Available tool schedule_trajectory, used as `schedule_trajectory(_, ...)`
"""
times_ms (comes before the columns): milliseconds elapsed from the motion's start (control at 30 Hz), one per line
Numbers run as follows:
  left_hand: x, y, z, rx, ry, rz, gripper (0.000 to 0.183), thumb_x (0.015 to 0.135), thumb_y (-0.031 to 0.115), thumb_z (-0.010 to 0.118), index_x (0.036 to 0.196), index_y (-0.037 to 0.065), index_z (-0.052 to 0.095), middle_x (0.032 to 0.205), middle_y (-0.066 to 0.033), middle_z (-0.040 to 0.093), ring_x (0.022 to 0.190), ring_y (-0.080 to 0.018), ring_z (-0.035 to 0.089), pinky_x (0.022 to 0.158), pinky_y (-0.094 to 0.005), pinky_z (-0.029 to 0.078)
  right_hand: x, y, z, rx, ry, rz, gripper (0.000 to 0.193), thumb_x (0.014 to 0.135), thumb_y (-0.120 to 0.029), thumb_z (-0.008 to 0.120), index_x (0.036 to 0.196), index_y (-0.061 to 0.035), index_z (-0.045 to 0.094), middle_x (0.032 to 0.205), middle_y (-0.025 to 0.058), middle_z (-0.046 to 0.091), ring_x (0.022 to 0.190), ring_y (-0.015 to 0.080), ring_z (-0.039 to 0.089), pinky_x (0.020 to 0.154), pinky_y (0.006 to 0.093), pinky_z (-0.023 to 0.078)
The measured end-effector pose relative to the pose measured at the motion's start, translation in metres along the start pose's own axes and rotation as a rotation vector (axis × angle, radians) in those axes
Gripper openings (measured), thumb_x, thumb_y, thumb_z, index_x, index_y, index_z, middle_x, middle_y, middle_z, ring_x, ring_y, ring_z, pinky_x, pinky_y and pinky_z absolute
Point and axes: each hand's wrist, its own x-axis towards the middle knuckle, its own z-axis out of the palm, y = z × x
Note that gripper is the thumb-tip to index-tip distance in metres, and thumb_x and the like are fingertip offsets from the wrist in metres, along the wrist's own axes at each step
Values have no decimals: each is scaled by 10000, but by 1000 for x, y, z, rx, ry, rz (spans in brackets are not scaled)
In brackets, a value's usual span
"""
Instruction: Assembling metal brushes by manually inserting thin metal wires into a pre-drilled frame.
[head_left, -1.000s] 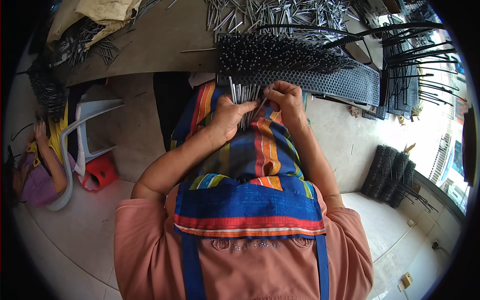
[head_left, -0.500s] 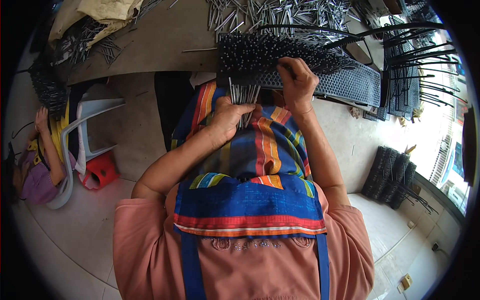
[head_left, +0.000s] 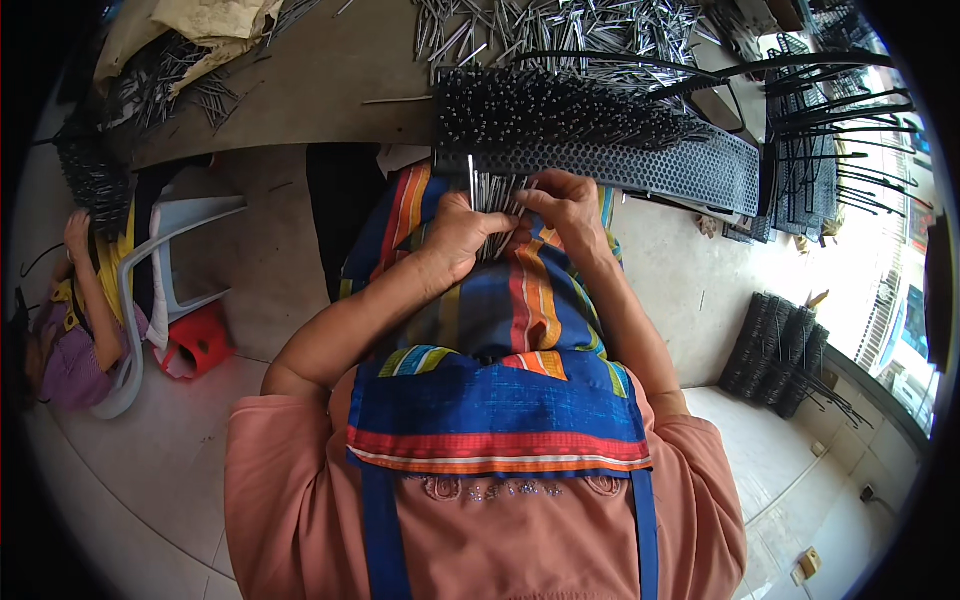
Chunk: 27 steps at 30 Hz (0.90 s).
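We've got the left hand (head_left: 462,232) gripping a bundle of pins (head_left: 497,205), right hand (head_left: 566,205) pinching one, and the perforated strip (head_left: 640,168) at upper centre looks about half filled, its right half bare.

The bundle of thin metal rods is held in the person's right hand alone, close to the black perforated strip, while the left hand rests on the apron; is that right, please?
Not quite: the left hand is not resting on the apron. The head view shows both hands on the bundle of thin metal rods, the right hand meeting the left there, close to the black perforated strip.
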Motion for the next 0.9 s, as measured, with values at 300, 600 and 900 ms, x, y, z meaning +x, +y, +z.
schedule_trajectory(300, 3, -7, -10, -31, 112, 6, 156, 853, -49, 637, 994, -9, 689, 903, -106, 722, 771, -194, 710, 666, -323, 599, 7, 7, -17, 502, 250, -58, 62, 882, -26, 666, 827, 2, 668, 697, 7, 624, 507, 44, 458, 468, 194, 334)
schedule_trajectory(600, 3, -9, -9, 41, 127, -58, 116, 864, -16, 643, 974, -9, 679, 842, -136, 716, 687, -209, 700, 581, -310, 574, 35, -3, -19, -236, 519, -663, 119, 807, 39, 722, 916, -9, 716, 753, 16, 642, 615, 56, 560, 556, 207, 446)
schedule_trajectory(900, 3, -8, -9, 14, 146, -74, 131, 867, 2, 652, 996, 6, 676, 821, -119, 711, 664, -199, 686, 560, -291, 547, 34, -13, -16, -441, 467, -703, 211, 795, 12, 718, 1001, -31, 721, 791, 86, 653, 666, 160, 644, 611, 264, 497)
